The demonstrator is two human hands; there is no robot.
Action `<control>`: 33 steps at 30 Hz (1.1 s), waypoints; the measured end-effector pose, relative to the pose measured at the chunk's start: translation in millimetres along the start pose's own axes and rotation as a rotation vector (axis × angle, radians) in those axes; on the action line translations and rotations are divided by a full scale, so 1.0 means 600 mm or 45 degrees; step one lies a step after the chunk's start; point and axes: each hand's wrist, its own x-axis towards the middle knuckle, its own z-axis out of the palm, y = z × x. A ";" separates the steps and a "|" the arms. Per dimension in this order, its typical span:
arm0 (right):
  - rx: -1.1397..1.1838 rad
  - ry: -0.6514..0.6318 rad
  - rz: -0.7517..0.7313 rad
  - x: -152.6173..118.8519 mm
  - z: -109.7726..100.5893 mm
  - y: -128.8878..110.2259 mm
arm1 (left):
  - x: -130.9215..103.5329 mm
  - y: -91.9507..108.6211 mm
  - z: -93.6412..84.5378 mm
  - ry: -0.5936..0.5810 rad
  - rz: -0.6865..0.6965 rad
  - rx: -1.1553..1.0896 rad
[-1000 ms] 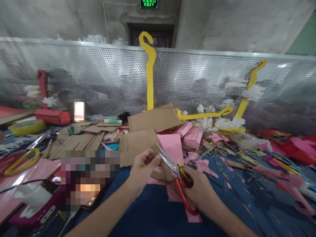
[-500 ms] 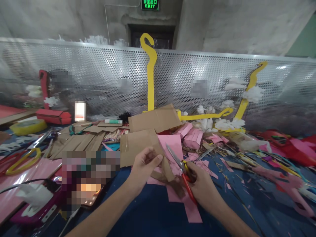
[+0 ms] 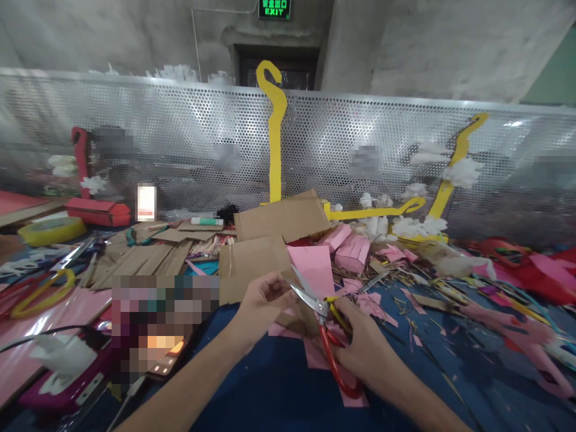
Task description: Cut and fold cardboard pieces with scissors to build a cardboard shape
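Observation:
In my right hand (image 3: 362,336) is a pair of scissors (image 3: 315,305) with one red and one yellow handle. Their blades are spread and point up and left, close to the fingertips of my left hand (image 3: 265,300). That hand is closed, pinching a brown cardboard strip (image 3: 305,317) that hangs down to the right, partly behind the blades. Just beyond my left hand lies a larger cardboard piece (image 3: 252,264). Pink paper (image 3: 317,264) lies behind the scissors, with more pink strips under both hands.
A yellow paper hook shape (image 3: 275,144) stands upright in front of a perforated metal panel (image 3: 189,132). To the left are a phone (image 3: 164,360) and a purple power strip (image 3: 67,384). On the right lie a pink glue gun (image 3: 513,330) and paper scraps.
My right hand has spread the scissors wider and brought the blades left, up to the cardboard strip at my left fingers. My left hand has hardly moved.

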 end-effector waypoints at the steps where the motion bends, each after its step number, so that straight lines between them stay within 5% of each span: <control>1: -0.004 -0.005 0.011 0.000 0.001 0.001 | 0.000 0.001 0.000 -0.023 -0.004 -0.012; 33: -0.091 0.030 0.108 0.004 0.010 0.014 | -0.001 0.006 0.001 -0.056 0.021 0.055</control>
